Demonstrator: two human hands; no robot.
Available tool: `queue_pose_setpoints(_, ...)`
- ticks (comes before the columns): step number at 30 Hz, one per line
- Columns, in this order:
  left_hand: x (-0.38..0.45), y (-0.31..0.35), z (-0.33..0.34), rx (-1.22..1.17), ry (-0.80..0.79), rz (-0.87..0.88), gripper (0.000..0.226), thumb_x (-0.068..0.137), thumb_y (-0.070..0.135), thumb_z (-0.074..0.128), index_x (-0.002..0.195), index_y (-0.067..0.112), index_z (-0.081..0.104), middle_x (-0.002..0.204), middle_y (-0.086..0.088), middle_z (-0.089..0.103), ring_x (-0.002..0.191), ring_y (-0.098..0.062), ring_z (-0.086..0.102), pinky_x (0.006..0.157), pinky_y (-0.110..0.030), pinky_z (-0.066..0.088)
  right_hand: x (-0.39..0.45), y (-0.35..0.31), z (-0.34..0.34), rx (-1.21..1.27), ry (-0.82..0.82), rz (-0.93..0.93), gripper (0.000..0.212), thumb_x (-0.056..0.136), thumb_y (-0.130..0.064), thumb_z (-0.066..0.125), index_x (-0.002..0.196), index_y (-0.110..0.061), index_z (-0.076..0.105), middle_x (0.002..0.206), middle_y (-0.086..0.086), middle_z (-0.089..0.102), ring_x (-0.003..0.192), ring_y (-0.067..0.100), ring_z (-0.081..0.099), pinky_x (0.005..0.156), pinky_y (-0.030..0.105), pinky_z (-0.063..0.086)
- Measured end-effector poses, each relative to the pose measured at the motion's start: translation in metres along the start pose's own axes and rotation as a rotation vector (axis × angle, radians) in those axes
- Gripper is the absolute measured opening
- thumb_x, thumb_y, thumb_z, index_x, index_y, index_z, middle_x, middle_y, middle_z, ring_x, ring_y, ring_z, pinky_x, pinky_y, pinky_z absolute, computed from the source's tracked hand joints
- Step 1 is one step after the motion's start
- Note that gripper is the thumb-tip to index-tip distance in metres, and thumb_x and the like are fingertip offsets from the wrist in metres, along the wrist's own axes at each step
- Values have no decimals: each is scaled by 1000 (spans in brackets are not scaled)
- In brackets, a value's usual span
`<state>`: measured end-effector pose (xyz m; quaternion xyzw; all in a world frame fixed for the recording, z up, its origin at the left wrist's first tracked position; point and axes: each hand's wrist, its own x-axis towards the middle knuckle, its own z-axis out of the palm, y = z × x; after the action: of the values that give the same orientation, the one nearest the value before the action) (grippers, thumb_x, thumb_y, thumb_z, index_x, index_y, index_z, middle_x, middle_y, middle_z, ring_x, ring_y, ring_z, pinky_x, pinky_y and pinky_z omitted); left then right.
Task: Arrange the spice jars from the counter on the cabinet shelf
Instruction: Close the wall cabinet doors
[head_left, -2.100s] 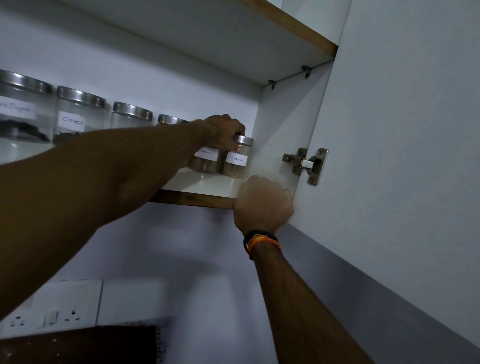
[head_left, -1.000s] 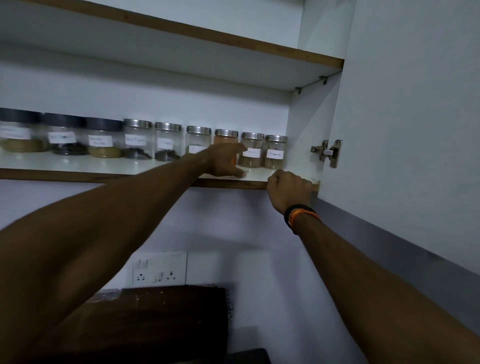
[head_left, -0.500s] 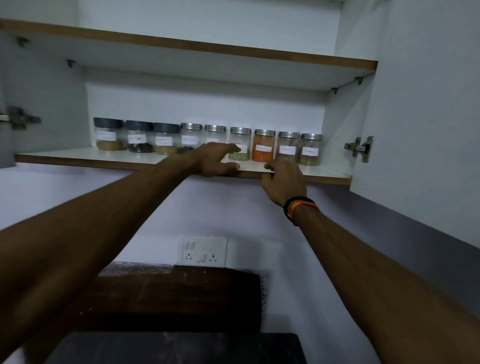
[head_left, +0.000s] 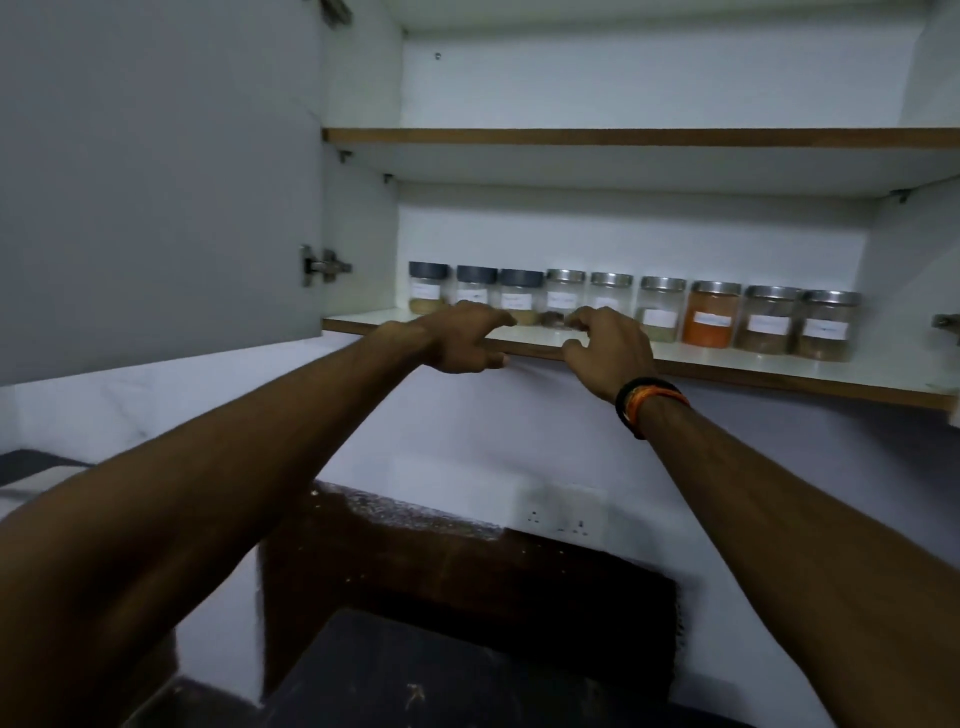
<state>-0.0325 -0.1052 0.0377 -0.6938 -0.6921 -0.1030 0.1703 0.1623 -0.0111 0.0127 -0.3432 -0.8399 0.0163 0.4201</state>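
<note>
Dim, bluish light; soft blur, wide-angle edge bending.

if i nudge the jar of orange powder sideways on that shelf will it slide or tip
Probably slide: the orange jar looks squat with a flat base, and nearly full, so fairly heavy. The glossy shelf should offer little grip. It would soon meet the neighbouring jars close beside it.
</note>
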Motion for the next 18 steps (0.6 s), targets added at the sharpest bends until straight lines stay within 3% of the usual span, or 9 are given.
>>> queue_pose_setpoints(7,-89,-70,-41,117,-9,-136,65,98,42,56,154,20,33,157,-5,40,145,-27,34,118,-50,26,10,-104,42,146,3,-98,37,85,-13,60,121,-16,67,123,7,67,112,26,61,93,34,50)
queue_pose_setpoints(11,-137,-92,-66,193,34,-181,64,98,43,55,153,19,35,160,-3,35,149,-23,28,122,-48,17,12,-161,60,201,-10,-158,41,87,-16,60,127,-17,65,127,5,66,113,25,62,97,41,51)
queue_pose_setpoints(18,-223,-123,-111,402,111,-309,64,97,42,56,154,21,34,163,-5,30,152,-26,21,124,-53,4,8,-261,76,350,-29,-256,38,87,-13,57,124,-17,65,123,7,66,109,26,62,95,39,52)
